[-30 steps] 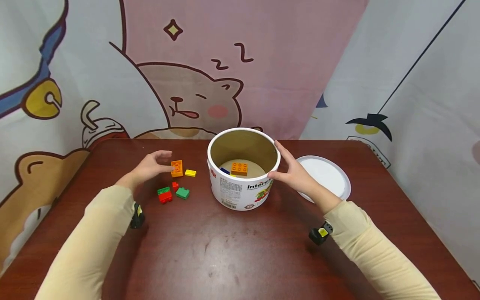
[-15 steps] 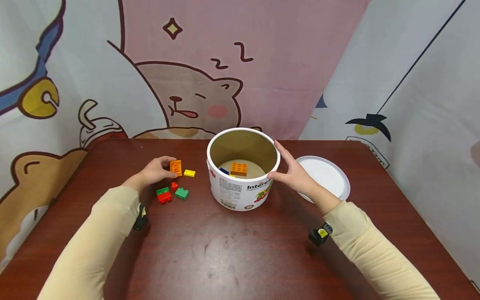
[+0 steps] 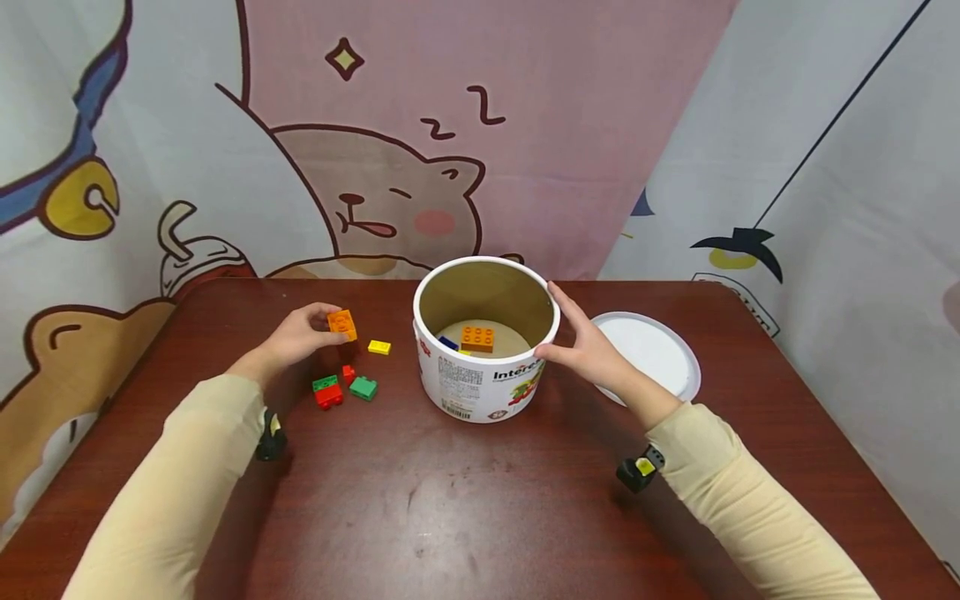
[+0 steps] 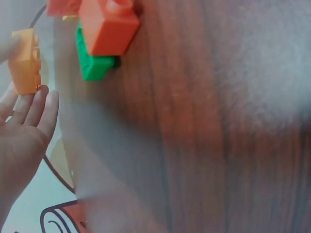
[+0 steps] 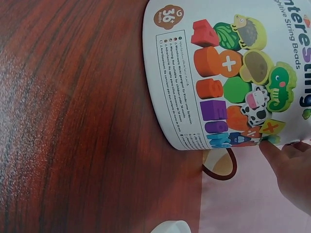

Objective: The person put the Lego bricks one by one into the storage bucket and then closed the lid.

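My left hand (image 3: 294, 338) pinches an orange building block (image 3: 342, 322) between thumb and fingers, raised a little above the table. In the left wrist view the same orange block (image 4: 24, 63) stands over my fingers (image 4: 35, 109). A round white bucket (image 3: 457, 385) with a printed label stands upright at the table's middle. My right hand (image 3: 592, 350) holds its right side, thumb and fingers spread along the rim. Inside the bucket lie an orange block (image 3: 477, 337), a dark blue block (image 3: 448, 342) and a barely visible yellow piece.
Left of the bucket lie a yellow block (image 3: 379, 347), a green block (image 3: 363, 387), a small red block (image 3: 348, 373) and a red block (image 3: 329, 396) against a green one (image 3: 325, 382). A white lid (image 3: 652, 354) lies to the bucket's right. A printed cloth (image 3: 555, 150) hangs behind the table.
My left hand has closed its fingers on the orange block, then lifted it off the table and drawn it slightly left. The right hand and the bucket have stayed put.
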The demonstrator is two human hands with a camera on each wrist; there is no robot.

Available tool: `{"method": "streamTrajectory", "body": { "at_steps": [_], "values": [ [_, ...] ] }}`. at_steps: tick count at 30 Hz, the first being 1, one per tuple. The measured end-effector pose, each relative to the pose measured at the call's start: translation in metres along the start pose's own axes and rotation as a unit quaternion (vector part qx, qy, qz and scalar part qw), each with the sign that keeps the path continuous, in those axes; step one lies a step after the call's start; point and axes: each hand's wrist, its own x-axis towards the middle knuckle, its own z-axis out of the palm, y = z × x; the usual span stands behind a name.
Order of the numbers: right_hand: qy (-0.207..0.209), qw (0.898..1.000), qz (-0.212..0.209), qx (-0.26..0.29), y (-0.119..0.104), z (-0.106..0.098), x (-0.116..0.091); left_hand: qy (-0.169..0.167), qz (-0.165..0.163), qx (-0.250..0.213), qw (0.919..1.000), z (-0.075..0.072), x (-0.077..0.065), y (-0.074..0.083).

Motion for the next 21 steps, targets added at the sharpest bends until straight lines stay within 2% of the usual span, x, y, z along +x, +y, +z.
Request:
{"method": "streamTrajectory", "body": {
  "at_steps": [5,13,21],
  "values": [
    [-0.001,1.0,0.004,-0.003,0.0,0.0,0.0,0.013,0.013,-0.011,0.9998,-0.009,-0.004,0.006],
    [0.002,1.0,0.004,-0.004,0.001,0.0,-0.001,0.021,0.015,-0.021,0.9995,-0.022,-0.009,0.021],
    [0.003,1.0,0.0,-0.001,0.002,0.0,0.0,0.018,0.029,-0.035,0.9988,-0.025,-0.013,0.038]
  ]
}}
